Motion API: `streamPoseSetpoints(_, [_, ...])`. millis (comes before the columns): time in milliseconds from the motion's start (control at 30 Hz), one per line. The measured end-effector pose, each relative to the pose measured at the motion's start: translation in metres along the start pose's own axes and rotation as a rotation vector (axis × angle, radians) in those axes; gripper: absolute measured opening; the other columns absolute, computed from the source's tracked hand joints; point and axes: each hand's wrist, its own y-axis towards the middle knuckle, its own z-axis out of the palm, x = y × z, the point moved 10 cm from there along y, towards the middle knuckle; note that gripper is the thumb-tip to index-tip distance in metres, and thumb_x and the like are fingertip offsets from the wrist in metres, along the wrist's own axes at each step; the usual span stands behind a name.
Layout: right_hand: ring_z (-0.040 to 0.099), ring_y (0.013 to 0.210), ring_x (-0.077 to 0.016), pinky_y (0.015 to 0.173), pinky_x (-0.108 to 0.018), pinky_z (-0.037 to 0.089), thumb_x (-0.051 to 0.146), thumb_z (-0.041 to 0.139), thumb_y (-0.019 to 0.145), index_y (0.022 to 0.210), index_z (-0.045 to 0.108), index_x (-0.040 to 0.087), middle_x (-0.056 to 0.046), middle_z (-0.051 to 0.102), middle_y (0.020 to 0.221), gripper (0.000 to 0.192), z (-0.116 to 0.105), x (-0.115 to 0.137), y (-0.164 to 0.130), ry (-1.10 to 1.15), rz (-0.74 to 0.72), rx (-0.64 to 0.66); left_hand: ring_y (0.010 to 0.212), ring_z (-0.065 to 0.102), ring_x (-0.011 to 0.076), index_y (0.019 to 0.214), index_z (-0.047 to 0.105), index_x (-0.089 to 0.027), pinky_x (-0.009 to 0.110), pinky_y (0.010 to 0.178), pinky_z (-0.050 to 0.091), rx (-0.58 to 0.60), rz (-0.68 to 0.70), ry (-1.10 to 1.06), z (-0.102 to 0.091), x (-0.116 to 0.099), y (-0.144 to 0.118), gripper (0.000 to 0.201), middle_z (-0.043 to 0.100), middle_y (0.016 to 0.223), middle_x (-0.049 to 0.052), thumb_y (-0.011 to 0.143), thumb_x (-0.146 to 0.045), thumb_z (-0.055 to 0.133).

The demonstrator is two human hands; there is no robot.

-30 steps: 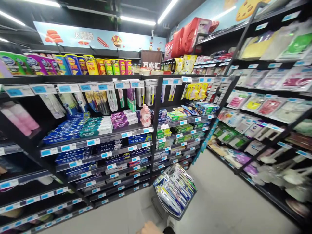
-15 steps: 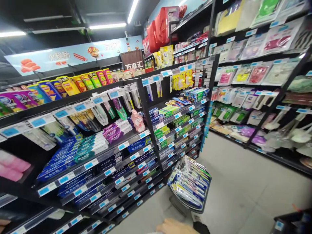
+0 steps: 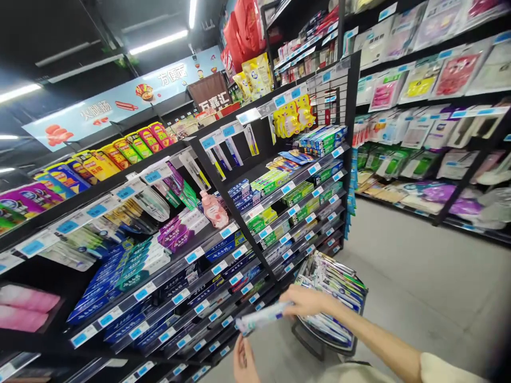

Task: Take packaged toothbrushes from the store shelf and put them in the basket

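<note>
My right hand (image 3: pixel 301 300) is closed around one end of a slim white-and-blue toothbrush pack (image 3: pixel 263 317), somewhat blurred. The pack slants down to the left in front of the lower shelves. At its far end my left hand (image 3: pixel 244 359) comes up from the bottom edge, thumb and fingers pinched at the tip of the pack. Under and behind my right forearm, a dark container (image 3: pixel 361 314) on a metal-legged stand is heaped with packaged toothbrushes (image 3: pixel 335 279), lying side by side.
Black shelves hold stacked toothpaste boxes (image 3: pixel 136 260), with hanging toothbrushes (image 3: pixel 147 205) above. A pink bottle (image 3: pixel 214 209) stands by the upright. Yellow pouches (image 3: pixel 293 117) hang farther right. Across the grey floor (image 3: pixel 407 260), another rack (image 3: pixel 443 210) carries bagged goods.
Both hands have come into fuller view, holding the toothbrush pack between them; earlier only part of a hand showed at the bottom. The view has tilted and shifted, and the container appears farther right.
</note>
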Motion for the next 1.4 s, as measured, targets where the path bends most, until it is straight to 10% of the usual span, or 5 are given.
streamPoseSetpoints(300, [0.055, 0.053, -0.0118, 0.052, -0.025, 0.045, 0.054, 0.061, 0.097, 0.111, 0.074, 0.016, -0.005, 0.077, 0.081, 0.043, -0.223, -0.002, -0.017, 0.461, -0.234, -0.525, 0.062, 0.065, 0.0199, 0.087, 0.079, -0.018, 0.030, 0.057, 0.052, 0.393, 0.010, -0.099, 0.156, 0.015, -0.036, 0.066, 0.077, 0.079, 0.011, 0.060, -0.079, 0.082])
streamPoseSetpoints(500, [0.054, 0.050, -0.0096, 0.039, -0.019, 0.032, 0.060, 0.072, 0.088, 0.098, 0.072, 0.017, -0.005, 0.075, 0.077, 0.044, -0.317, -0.007, -0.003, 0.828, -0.409, -0.828, 0.062, 0.064, 0.0185, 0.085, 0.080, -0.017, 0.028, 0.056, 0.050, 0.547, -0.111, -0.098, 0.208, 0.046, -0.112, 0.066, 0.076, 0.079, 0.011, 0.063, -0.079, 0.080])
streamPoseSetpoints(1400, [0.057, 0.052, -0.0065, 0.035, -0.013, 0.033, 0.058, 0.073, 0.090, 0.097, 0.067, 0.017, -0.005, 0.078, 0.084, 0.043, -0.381, 0.045, 0.115, 1.091, -0.405, -0.721, 0.063, 0.064, 0.0168, 0.084, 0.076, -0.017, 0.026, 0.057, 0.048, 0.410, -0.207, -0.145, 0.208, 0.050, -0.121, 0.061, 0.073, 0.077, 0.008, 0.063, -0.074, 0.082])
